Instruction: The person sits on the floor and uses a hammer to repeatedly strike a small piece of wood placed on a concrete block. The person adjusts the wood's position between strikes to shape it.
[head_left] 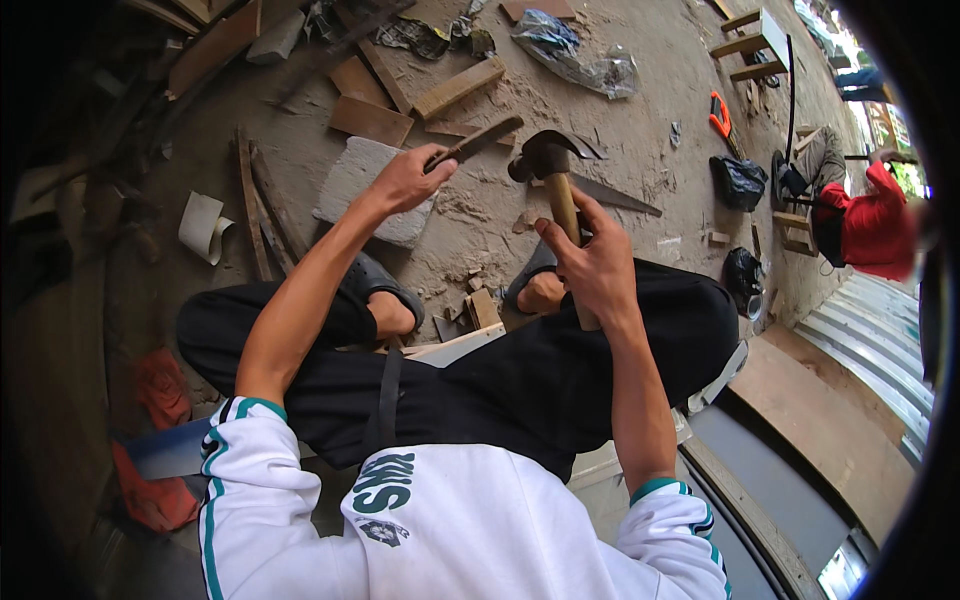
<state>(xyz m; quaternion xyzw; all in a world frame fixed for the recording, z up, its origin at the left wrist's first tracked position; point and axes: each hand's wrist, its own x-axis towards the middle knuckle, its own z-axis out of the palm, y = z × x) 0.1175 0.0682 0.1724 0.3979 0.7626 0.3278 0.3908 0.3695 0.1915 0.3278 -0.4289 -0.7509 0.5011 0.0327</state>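
In my right hand (597, 262) is a claw hammer (563, 205), gripped by its wooden handle with the dark metal head up. My left hand (408, 180) is closed round one end of a short, dark brown strip (485, 138) that looks like wood. The strip's free end points toward the hammer head, with a gap between them. Below the left hand sits a pale grey block (368, 190) on the ground. A saw blade (618, 196) lies on the dirt behind the hammer, its handle end hidden.
Wood offcuts (462, 87) and crumpled clear plastic (585, 60) lie on the dirt ahead. Long sticks (250, 205) are at the left. An orange-handled saw (722, 118) and black plastic bags (740, 180) lie to the right, near a person in red (878, 225).
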